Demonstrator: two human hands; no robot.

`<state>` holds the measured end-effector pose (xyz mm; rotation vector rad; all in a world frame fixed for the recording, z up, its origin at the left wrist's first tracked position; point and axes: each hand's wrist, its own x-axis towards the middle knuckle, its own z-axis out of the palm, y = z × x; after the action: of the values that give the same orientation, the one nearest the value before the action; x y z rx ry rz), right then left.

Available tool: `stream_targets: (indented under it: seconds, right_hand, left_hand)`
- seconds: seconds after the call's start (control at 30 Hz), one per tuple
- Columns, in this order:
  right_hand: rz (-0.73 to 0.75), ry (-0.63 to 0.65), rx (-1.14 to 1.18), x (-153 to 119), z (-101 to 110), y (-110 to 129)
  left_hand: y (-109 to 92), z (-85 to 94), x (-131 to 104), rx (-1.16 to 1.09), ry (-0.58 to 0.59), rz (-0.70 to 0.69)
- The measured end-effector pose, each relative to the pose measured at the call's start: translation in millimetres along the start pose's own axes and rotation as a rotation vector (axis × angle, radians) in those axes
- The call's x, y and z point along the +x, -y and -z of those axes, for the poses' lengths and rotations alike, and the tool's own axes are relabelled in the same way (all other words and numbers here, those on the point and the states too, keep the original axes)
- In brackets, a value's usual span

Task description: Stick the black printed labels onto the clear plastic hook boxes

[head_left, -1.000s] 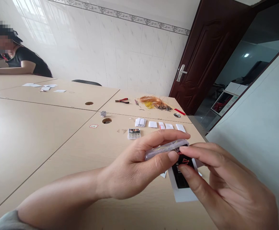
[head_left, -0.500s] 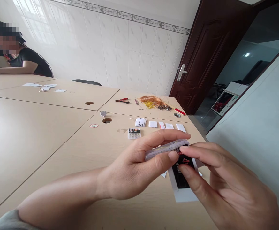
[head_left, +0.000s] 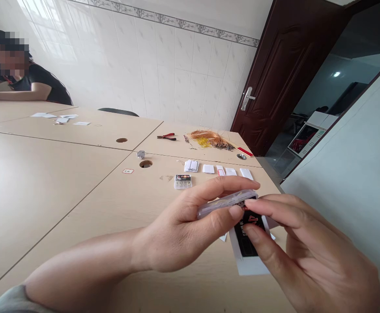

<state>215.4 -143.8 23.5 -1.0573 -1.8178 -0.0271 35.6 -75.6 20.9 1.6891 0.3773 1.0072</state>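
Observation:
My left hand point(head_left: 180, 230) is closed around a thin clear plastic box point(head_left: 221, 203), thumb on the near side and fingers over the far side. At the box's right end, my right hand point(head_left: 323, 252) pinches a black label point(head_left: 247, 243) with red and white print between thumb and index finger. White backing paper point(head_left: 253, 267) shows below and beside the label. The label's upper edge meets the box near my left thumb; whether it sticks there I cannot tell. Farther off on the table stands a similar clear box point(head_left: 183, 181) with a black label across its top.
Several stacks of white cards point(head_left: 208, 168) lie in a row beyond my hands. Behind them are red-handled pliers point(head_left: 167, 136) and a bundle of copper-coloured wire point(head_left: 209, 137). Crumpled foil point(head_left: 141, 154) sits by a table hole point(head_left: 146, 164). Another person point(head_left: 43, 84) leans on the table's far left.
Both hands, the box and the label hold nearly the same position. The person at the far left has shifted slightly, and their head has moved a little to the right.

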Motion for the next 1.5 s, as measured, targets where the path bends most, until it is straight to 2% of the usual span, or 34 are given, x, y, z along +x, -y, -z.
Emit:
stream_targets:
  seconds: [0.4,0.5,0.87,1.13,1.33,1.5]
  right_hand:
    - [-0.005,0.029,-0.001,4,-2,-2]
    - [0.002,0.031,-0.033,4,-1,-2]
    - [-0.028,-0.064,-0.088,7,-9,-1]
    - [-0.004,-0.004,-0.114,0,0,-4]
    - [-0.108,-0.019,-0.104,-1,-1,0]
    - [-0.215,-0.049,0.035,1,3,2]
  left_hand:
    - [0,0.8,0,0.041,-0.042,-0.044]
    - [1,0.6,1,0.041,-0.021,-0.038]
    - [4,0.7,0,0.075,0.003,-0.049]
    - [7,1.3,1,0.126,-0.005,-0.109]
    - [6,-1.1,-1,0.109,-0.032,-0.106]
    - [3,-1.2,0,0.05,-0.059,-0.063]
